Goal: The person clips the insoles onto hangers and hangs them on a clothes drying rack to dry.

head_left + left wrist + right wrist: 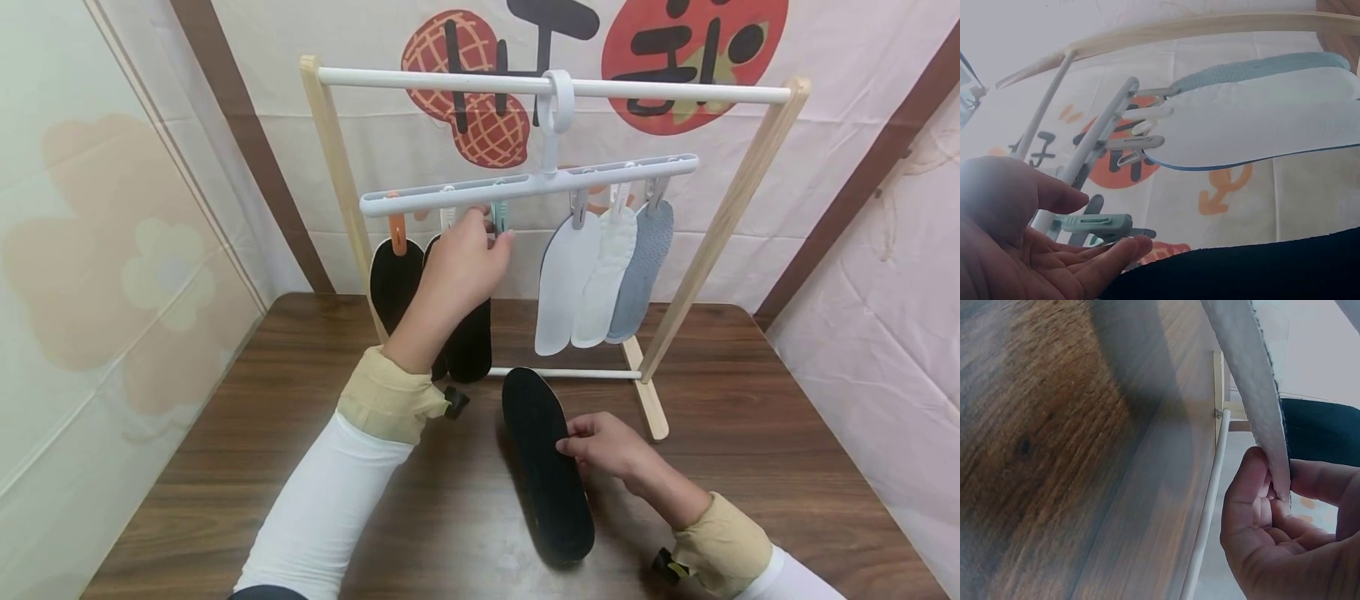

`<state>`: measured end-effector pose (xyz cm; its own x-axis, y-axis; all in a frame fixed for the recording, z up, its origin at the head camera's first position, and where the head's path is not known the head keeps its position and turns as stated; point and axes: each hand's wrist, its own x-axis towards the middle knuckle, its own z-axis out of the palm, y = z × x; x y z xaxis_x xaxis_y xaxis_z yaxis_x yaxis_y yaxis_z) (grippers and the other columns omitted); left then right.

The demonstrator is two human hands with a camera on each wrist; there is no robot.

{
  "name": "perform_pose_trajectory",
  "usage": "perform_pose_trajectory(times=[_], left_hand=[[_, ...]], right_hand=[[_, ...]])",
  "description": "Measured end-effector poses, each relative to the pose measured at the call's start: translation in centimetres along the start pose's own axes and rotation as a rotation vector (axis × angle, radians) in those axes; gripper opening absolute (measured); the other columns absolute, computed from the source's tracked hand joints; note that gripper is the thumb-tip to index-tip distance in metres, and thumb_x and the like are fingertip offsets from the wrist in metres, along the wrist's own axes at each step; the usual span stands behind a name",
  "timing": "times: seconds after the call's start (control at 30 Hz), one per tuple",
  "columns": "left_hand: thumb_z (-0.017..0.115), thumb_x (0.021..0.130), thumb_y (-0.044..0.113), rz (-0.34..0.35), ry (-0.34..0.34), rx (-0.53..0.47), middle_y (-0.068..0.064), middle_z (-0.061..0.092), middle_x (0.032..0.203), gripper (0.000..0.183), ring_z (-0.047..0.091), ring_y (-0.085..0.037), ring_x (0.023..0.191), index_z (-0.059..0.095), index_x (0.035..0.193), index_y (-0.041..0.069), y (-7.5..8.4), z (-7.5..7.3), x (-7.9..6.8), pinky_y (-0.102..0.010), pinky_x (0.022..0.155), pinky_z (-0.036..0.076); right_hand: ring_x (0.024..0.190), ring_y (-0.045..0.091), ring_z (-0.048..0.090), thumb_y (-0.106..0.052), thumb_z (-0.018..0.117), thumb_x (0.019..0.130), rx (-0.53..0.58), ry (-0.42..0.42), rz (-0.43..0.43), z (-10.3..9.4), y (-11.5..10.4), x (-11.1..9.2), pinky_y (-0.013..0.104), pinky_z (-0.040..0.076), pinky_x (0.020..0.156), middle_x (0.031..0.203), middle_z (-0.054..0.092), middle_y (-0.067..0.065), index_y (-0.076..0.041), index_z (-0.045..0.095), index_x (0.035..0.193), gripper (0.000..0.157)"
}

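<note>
In the head view my left hand (468, 258) is up at the hanger, beside a mint-green clip (500, 217). The left wrist view shows that clip (1097, 224) between the thumb and the extended fingers, with a gap to the thumb. No insole hangs from it. My right hand (607, 446) pinches a black insole (547, 467) by its side edge, above the table. In the right wrist view, thumb and fingers (1250, 506) grip its pale underside (1254, 381). Two black insoles (471, 342) hang at the left, partly behind my left forearm.
A pale grey clip hanger (532, 185) hangs tilted from the white bar (450, 81) of a wooden rack (723, 225). A white insole (566, 283), a cream one (606, 279) and a grey-blue one (645, 267) hang at its right. The rack stands on a brown table (750, 467).
</note>
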<state>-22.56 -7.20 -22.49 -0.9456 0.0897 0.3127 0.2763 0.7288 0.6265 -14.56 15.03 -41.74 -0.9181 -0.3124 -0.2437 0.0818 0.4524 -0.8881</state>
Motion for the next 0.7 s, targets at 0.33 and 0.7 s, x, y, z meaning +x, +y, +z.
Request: perform_pose_trajectory(times=[0.33, 0.7], left_hand=[[0.048, 0.107, 0.037, -0.045, 0.025, -0.106, -0.011, 0.06, 0.1, 0.041, 0.054, -0.026, 0.083, 0.054, 0.127, 0.001, 0.0, 0.2, 0.9, -0.037, 0.068, 0.045], [0.049, 0.107, 0.038, -0.044, 0.053, -0.142, -0.012, 0.065, 0.108, 0.045, 0.056, -0.028, 0.091, 0.055, 0.135, 0.004, -0.4, 0.4, 1.5, -0.039, 0.074, 0.046]], right_hand=[[0.066, 0.018, 0.059, -0.012, 0.066, 0.094, -0.021, 0.0, 0.003, -0.4, -0.7, 0.1, 0.037, 0.052, 0.068, 0.079, 0.069, 0.0, 0.002, 0.072, 0.108, 0.021], [0.068, 0.016, 0.06, -0.012, 0.066, 0.094, -0.001, 0.006, -0.02, -1.1, -2.0, 0.2, 0.036, 0.052, 0.07, 0.083, 0.071, 0.001, 0.003, 0.072, 0.11, 0.022]])
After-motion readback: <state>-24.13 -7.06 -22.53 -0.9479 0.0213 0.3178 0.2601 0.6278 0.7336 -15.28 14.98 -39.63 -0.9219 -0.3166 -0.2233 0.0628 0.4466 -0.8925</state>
